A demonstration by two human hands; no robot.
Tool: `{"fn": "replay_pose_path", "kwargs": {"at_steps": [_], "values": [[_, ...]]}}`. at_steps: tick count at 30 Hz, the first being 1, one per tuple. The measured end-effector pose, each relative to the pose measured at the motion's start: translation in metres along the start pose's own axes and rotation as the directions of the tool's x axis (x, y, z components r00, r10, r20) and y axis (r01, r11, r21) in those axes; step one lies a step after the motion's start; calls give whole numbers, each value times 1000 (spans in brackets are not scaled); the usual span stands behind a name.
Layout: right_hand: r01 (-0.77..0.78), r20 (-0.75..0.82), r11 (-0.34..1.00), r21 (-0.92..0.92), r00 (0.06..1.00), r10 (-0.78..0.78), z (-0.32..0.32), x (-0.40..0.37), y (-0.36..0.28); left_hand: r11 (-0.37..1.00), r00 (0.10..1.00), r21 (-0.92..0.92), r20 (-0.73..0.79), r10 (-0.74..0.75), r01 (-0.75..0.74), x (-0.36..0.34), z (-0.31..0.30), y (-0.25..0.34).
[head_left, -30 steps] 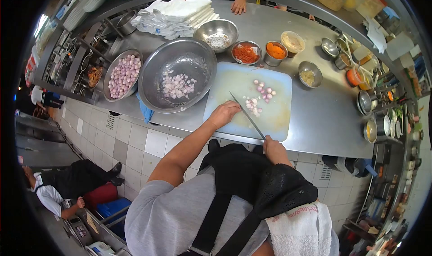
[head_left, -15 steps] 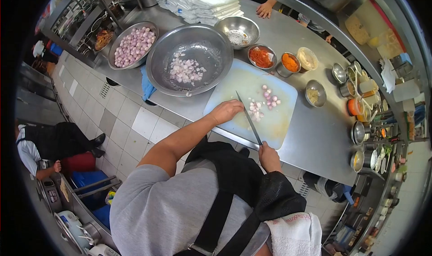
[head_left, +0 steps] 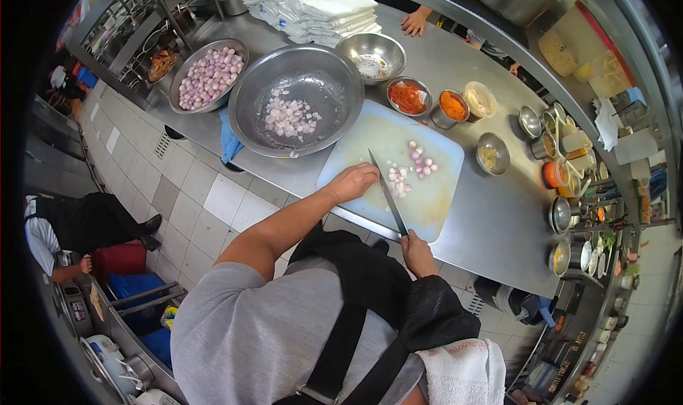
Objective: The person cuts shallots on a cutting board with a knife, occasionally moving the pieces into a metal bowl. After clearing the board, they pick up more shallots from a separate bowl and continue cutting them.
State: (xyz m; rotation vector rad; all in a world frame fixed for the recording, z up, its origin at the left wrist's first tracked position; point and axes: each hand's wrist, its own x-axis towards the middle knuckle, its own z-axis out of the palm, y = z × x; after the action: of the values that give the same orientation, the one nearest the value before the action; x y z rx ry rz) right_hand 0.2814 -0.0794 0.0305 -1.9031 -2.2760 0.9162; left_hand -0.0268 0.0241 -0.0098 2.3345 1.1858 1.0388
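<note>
My right hand is closed round the handle of a long knife, near the front edge of the cutting board. The blade slants up and left across the board. Against its left side, near the tip, my left hand rests with fingers bunched; what they pinch is hidden. Right of the blade lie pale cut shallots, with several whole peeled shallots just beyond them. A large steel bowl behind the board holds chopped shallots.
Left of the large bowl stands a bowl of peeled shallots. Behind the board are a steel colander, a bowl of orange-red shreds and a tin of orange food. Another person's hand rests on the far table edge.
The whole view has shifted slightly. My hands and the knife keep nearly the same place over the board, and the shallots lie as before.
</note>
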Motion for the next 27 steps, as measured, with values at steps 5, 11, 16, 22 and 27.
{"fn": "replay_pose_path", "kwargs": {"at_steps": [5, 11, 16, 22, 27], "values": [[-20, 32, 987, 158, 999, 15, 9, 2, 11, 997, 998, 62, -39, 39, -37, 12, -7, 9], [-15, 7, 973, 230, 1000, 14, 24, -1, 21, 960, 959, 34, 47, -280, 278, 16, -3, 25], [-3, -13, 975, 223, 1000, 6, 25, -1, 18, 796, 808, -140, 90, -583, 590, 16, -13, 40], [-28, 8, 993, 115, 1000, 28, 12, -6, 4, 982, 985, -68, 19, -174, 175, 4, -26, 26], [-27, 11, 1000, 16, 1000, 27, 5, -11, -9, 991, 987, -33, 106, -124, 129, 6, -11, 12]]}}
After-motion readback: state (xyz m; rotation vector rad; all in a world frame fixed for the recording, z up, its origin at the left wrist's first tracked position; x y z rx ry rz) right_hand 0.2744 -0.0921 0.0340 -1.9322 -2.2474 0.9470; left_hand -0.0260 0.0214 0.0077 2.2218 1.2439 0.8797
